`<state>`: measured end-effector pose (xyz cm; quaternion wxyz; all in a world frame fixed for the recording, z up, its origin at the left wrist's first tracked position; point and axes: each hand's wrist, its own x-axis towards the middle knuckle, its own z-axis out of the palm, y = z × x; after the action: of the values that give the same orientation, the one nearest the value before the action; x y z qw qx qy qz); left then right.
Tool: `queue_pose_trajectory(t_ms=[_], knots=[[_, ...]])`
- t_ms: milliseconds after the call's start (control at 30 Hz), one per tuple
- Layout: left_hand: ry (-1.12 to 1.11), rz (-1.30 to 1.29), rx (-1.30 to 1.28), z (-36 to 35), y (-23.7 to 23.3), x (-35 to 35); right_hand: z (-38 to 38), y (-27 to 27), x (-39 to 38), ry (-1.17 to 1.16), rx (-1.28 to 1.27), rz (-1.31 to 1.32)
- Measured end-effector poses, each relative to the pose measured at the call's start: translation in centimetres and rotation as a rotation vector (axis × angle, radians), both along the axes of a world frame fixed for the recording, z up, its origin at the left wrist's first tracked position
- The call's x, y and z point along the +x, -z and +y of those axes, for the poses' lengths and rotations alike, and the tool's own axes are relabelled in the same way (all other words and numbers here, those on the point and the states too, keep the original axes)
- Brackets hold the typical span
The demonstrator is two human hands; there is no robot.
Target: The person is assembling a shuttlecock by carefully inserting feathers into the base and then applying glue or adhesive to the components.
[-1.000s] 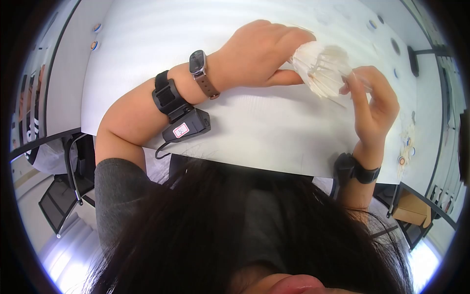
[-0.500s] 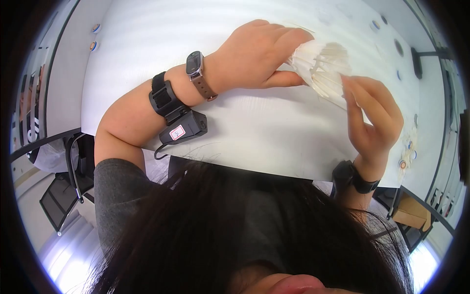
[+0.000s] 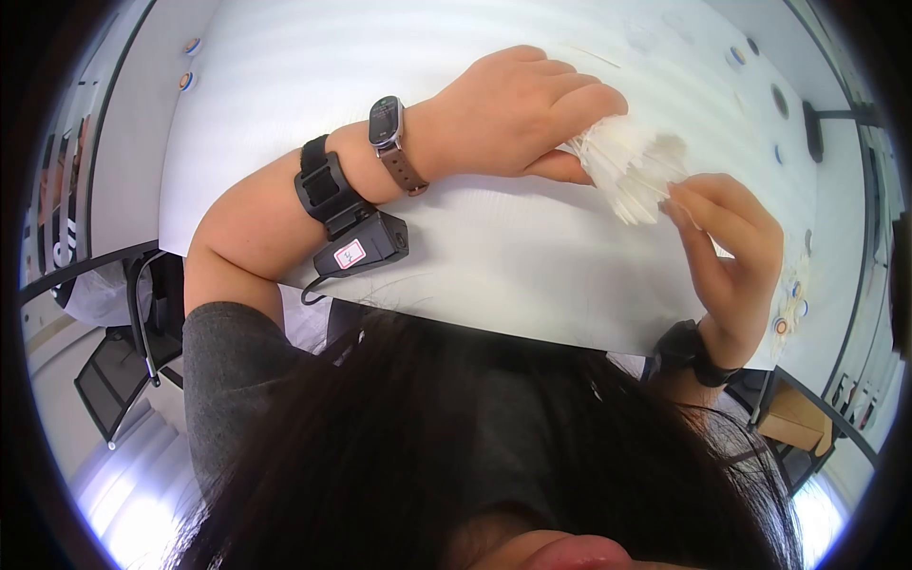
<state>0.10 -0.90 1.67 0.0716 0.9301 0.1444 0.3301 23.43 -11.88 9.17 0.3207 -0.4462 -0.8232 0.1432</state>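
A white feather shuttlecock [image 3: 632, 166] is held above the table between both hands, its feather skirt toward the right. My left hand [image 3: 532, 114] is closed around its narrow end, thumb below and fingers above, so the base is hidden in the grip. At the lower right rim, my right hand [image 3: 727, 223] pinches the edge of a feather between thumb and fingertips. Just beyond the left hand lies a thin pale stick, perhaps a feather shaft [image 3: 597, 57], on the table.
The white table [image 3: 475, 256] spreads under both hands. Small round pieces with blue rims [image 3: 185, 82] lie at its left edge, and another [image 3: 736, 57] at the far right. Loose pale scraps [image 3: 790, 294] gather at the right edge. A cardboard box [image 3: 793, 418] stands below.
The shuttlecock has turned, showing more of the outside of its feathers. My right hand has shifted slightly down, and its fingertips now pinch a feather at the rim.
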Motion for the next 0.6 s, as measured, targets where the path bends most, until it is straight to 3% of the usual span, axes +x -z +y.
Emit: queue_pose_trajectory(t_ms=[233, 600], knots=[[0.052, -0.1, 0.098, 0.05, 0.07, 0.24, 0.16, -0.12, 0.41, -0.032, -0.132, 0.089], [0.062, -0.083, 0.037, 0.11, 0.23, -0.4, 0.51, 0.78, -0.5, -0.039, 0.019, 0.095]])
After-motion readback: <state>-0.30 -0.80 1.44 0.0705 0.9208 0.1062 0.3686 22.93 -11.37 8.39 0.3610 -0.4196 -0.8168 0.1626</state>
